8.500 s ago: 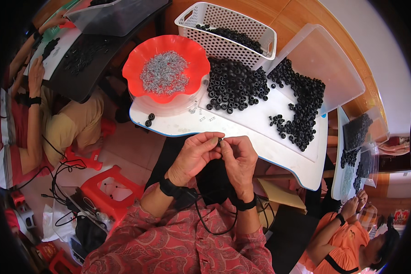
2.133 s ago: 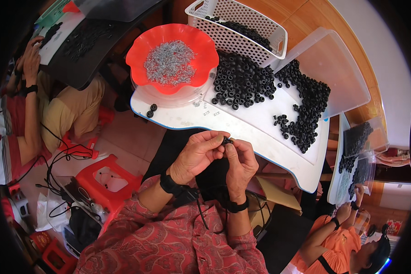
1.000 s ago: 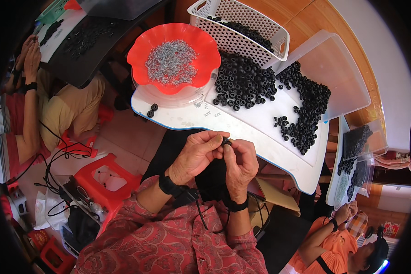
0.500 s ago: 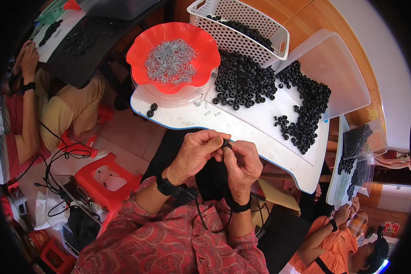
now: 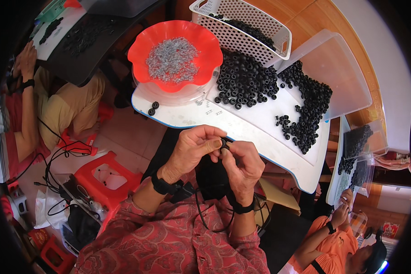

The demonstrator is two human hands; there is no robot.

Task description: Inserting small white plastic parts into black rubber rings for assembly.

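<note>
My left hand point(image 5: 192, 151) pinches a small black ring-shaped part point(image 5: 223, 144) between thumb and fingers, just in front of the table edge. Against the same part press the thumb and fingertips of my right hand point(image 5: 243, 165), closed from the other side. Whether a smaller piece is also between the fingertips is hidden. Beyond my hands, a large pile of black ring-shaped parts point(image 5: 246, 81) lies on the white table point(image 5: 187, 118). Two more black parts point(image 5: 153, 108) sit at its left edge. A scalloped red bowl point(image 5: 137, 54) holds many tiny clear-grey pieces point(image 5: 172, 59).
Behind the pile stands a white perforated basket point(image 5: 205, 23) with more black parts. A clear plastic bin point(image 5: 340, 77) lies tipped at the right, parts spilling from it. Red stools point(image 5: 96, 171) and cables are at lower left. Other people work at the left and lower right.
The black part has turned between my fingertips, so its round face shows more. My right hand has shifted slightly to the right, its thumb a little away from my left fingers.
</note>
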